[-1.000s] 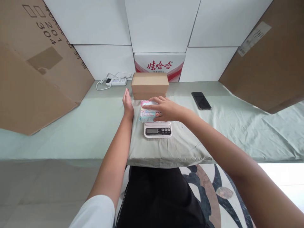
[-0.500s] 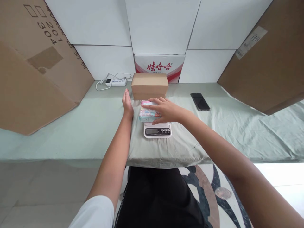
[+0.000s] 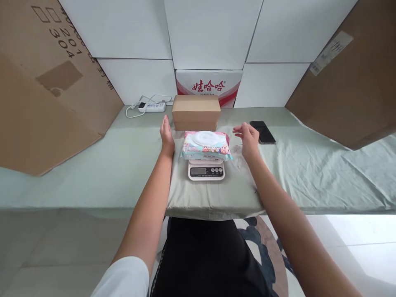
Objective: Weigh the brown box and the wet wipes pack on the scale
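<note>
Moved: right hand (image 3: 248, 138) has come off the pack of wipes (image 3: 206, 145) and swung out to the right; left hand (image 3: 166, 135) has held its place.
Pack of wipes: lies flat on the kitchen scale (image 3: 206, 170), round white lid up, hiding the platform so that only the display and buttons show below it.
Long axis: runs left to right, straight across between the two hands.
Left hand: open, palm turned inward, fingers straight, just beside the pack's left end; holds nothing, and contact cannot be told.
Right hand: open with loosely curled fingers, empty, a clear gap from the pack's right end.
Nearer hand: the left.
Behind: a small cardboard box (image 3: 196, 112) just beyond the pack.
Further out: a phone (image 3: 262, 131) lies near the right hand, a power strip (image 3: 151, 107) at the back left, all on the pale green cloth (image 3: 123, 165).
</note>
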A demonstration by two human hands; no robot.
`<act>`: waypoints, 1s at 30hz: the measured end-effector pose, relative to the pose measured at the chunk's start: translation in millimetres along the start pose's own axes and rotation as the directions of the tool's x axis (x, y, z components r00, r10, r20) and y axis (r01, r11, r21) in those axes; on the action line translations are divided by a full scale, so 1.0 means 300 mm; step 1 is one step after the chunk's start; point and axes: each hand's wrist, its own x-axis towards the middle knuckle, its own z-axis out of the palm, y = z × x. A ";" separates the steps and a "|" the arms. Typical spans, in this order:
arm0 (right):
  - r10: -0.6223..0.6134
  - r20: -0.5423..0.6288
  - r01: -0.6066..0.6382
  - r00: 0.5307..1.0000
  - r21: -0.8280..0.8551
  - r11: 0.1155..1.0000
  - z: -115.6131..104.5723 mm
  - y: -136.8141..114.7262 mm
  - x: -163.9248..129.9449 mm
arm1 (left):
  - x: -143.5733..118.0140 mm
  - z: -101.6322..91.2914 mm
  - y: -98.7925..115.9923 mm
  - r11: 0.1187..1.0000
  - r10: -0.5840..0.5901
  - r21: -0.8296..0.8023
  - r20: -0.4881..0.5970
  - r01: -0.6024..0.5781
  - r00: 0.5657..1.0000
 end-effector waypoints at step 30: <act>-0.219 0.512 0.347 0.831 -0.169 0.922 -0.005 -0.194 -0.070 | -0.004 0.002 -0.007 1.000 0.002 0.006 0.028 -0.002 1.000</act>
